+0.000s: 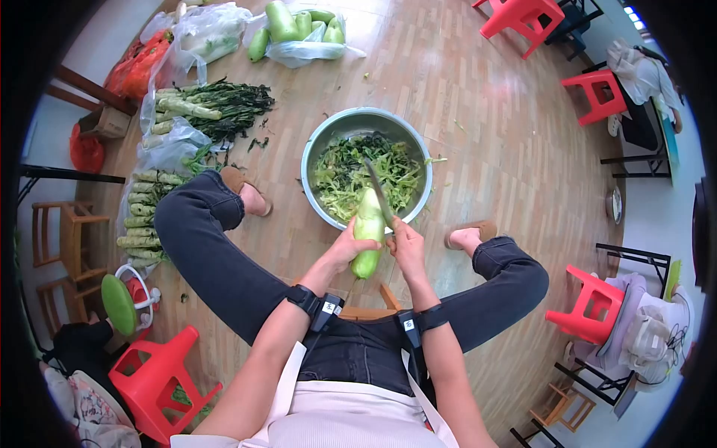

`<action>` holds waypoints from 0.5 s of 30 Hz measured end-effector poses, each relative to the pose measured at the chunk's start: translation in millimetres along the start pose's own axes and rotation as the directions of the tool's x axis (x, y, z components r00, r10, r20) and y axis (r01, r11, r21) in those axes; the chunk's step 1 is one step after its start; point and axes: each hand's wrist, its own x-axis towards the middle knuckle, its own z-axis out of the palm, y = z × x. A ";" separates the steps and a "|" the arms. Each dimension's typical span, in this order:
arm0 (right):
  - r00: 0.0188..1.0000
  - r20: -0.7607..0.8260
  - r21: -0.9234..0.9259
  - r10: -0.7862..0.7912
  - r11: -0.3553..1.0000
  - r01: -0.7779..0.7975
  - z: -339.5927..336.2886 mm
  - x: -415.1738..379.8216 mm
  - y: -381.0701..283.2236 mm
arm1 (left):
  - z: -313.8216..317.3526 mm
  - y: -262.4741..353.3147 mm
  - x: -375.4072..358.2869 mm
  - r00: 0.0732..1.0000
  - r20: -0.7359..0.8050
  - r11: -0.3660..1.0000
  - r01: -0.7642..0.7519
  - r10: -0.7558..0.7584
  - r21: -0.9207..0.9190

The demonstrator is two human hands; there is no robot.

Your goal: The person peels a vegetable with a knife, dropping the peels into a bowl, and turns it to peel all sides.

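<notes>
A pale green peeled stem vegetable (367,233) is held upright at the centre of the view, just at the near rim of a steel basin (320,142) that stands on the wooden floor (485,119). The left hand (346,248) is wrapped around the vegetable from its nine o'clock side, fingers closed on the lower half. The right hand (407,246) is closed around the handle of a knife (379,194) at the vegetable's three o'clock; the blade slants up toward twelve o'clock and lies against the upper part of the vegetable, over the basin. The basin is filled with green peelings and leaf scraps (358,175). Black straps are worn on both wrists. The person is seated with knees spread, in dark trousers and a pale apron, sandalled feet placed at either side of the basin. At ten o'clock from the basin, leafy stalks (216,108) are laid on the floor, and a row of unpeeled stems (146,216) is seen at nine o'clock. A plastic bag of peeled green stems (299,30) lies at twelve o'clock. Red plastic stools (157,381) are seen at seven o'clock, at four o'clock and at one to two o'clock.
</notes>
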 end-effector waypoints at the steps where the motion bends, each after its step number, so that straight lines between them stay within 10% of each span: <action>1: 0.989 0.007 0.106 0.150 0.983 -0.150 -5.1 -0.7 -9.2 | 2.3 -0.5 -1.1 1.000 -0.004 1.000 0.001 0.000 0.016; 3: 0.957 0.064 0.245 0.283 0.925 -0.290 10.3 5.4 -8.4 | -13.4 8.6 -6.2 0.999 -0.037 0.997 -0.002 0.005 0.076; 6: 1.000 -0.015 0.145 -0.019 0.989 0.021 8.2 -1.2 -5.3 | -11.6 10.2 -4.0 0.999 -0.052 0.997 -0.009 0.013 0.082; 8: 0.961 -0.037 -0.356 -0.273 0.903 0.242 3.8 -11.2 -8.4 | -6.8 15.0 -3.9 0.997 0.020 0.991 0.080 -0.079 -0.110; 15: 0.931 0.076 -0.679 -0.358 0.665 0.312 -5.5 -24.9 -9.8 | -1.7 6.0 -0.5 0.995 -0.035 0.989 0.088 -0.092 -0.120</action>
